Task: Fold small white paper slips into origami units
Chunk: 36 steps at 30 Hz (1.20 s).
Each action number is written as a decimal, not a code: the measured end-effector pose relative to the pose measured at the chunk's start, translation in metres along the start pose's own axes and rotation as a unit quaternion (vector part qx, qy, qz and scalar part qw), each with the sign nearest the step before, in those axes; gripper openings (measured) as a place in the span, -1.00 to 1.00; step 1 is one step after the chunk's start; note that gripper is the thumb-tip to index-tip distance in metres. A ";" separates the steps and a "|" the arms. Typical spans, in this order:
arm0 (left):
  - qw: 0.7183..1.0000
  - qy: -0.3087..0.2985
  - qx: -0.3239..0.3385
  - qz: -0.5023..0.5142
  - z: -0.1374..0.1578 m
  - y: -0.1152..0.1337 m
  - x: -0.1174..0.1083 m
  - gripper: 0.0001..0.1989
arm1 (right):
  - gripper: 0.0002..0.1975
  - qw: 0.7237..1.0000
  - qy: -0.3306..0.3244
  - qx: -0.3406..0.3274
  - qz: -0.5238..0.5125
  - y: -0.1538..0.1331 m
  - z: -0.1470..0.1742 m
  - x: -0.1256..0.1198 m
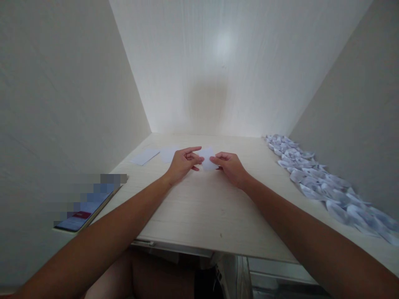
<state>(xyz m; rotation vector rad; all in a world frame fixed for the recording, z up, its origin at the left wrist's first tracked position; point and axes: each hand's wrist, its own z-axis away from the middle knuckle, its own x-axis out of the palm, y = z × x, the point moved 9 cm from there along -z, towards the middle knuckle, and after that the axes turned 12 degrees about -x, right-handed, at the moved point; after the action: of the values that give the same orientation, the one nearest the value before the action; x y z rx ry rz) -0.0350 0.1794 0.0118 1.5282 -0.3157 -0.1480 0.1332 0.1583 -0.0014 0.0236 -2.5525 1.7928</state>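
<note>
Between my hands, above the middle of the pale desk [193, 211], is a small white sheet of paper [208, 158]. My right hand [229, 166] pinches its right edge, thumb on top and fingers behind. At the opposite edge, my left hand [185, 162] has thumb and a finger closed on the sheet, while the index finger stretches out above. Just left of my left hand, more white paper [168, 154] lies flat, partly hidden by that hand. Beside it rests a white stack of paper [145, 157].
Many folded white paper pieces [321, 178] lie in a long row along the right wall. At the left edge is a phone [90, 207], its screen partly pixelated. Walls [212, 62] enclose the desk at the back and sides. An open space shows below the front edge.
</note>
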 end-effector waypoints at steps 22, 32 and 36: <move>0.998 -0.043 -0.031 -0.044 -0.006 -0.022 0.010 -0.13 | -0.69 0.996 0.085 0.000 -0.040 -0.001 0.001 -0.010; 0.960 0.001 0.162 -0.227 0.008 0.007 0.013 -0.08 | -0.70 0.988 0.090 0.068 -0.105 0.011 0.003 -0.009; 0.923 0.002 0.251 -0.290 0.019 0.025 0.021 -0.65 | -0.78 0.982 0.073 0.108 -0.139 0.016 0.004 -0.006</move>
<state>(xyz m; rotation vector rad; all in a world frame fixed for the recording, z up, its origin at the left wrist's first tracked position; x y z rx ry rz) -0.0233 0.1563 0.0394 2.1020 0.1295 -0.5661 0.1383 0.1599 -0.0180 0.2321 -2.1246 1.8724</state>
